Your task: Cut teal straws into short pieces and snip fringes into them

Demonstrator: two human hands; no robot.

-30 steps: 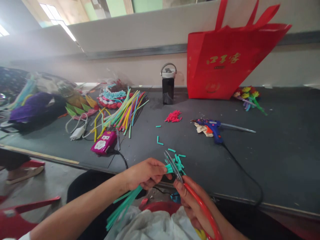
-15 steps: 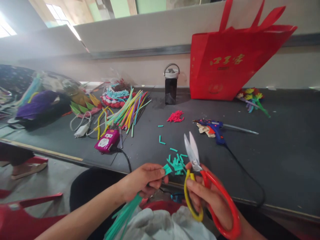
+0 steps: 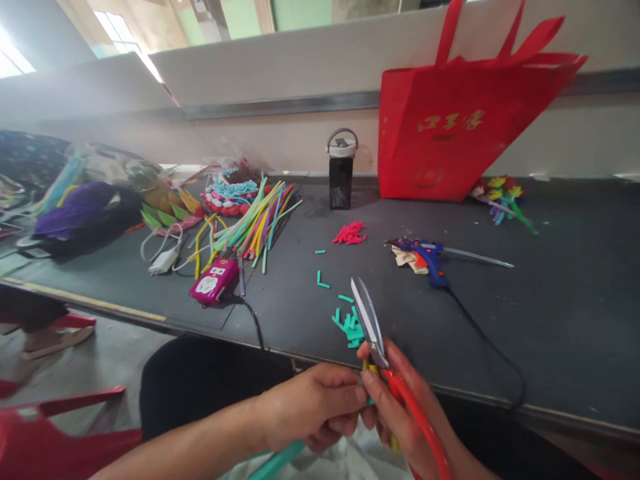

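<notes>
My left hand (image 3: pixel 333 407) is closed on a bundle of green strips (image 3: pixel 280 460), whose long ends hang toward my lap. Only a bit of green shows at its fingertips, which meet those of my right hand (image 3: pixel 400 400). That hand grips a pair of scissors (image 3: pixel 371 327) with red and yellow handles, the blades pointing up and away over the table edge. Just beyond the blades lies a heap of short green cut pieces (image 3: pixel 350 327). Several more green pieces (image 3: pixel 323 280) are scattered farther back, in front of a pile of pink pieces (image 3: pixel 350 233).
A blue glue gun (image 3: pixel 430 257) rests at right, its cord trailing to the table edge. A black bottle (image 3: pixel 341 177) and red bag (image 3: pixel 455 133) stand behind. At left are colourful strips (image 3: pixel 260 223) and a purple power socket (image 3: pixel 214 281). A red stool (image 3: pixel 55 433) stands lower left.
Both hands have moved down toward my lap and come together at the fingertips. The scissors have dropped lower and left, their blades closer together. The green bundle's cut end is now mostly hidden.
</notes>
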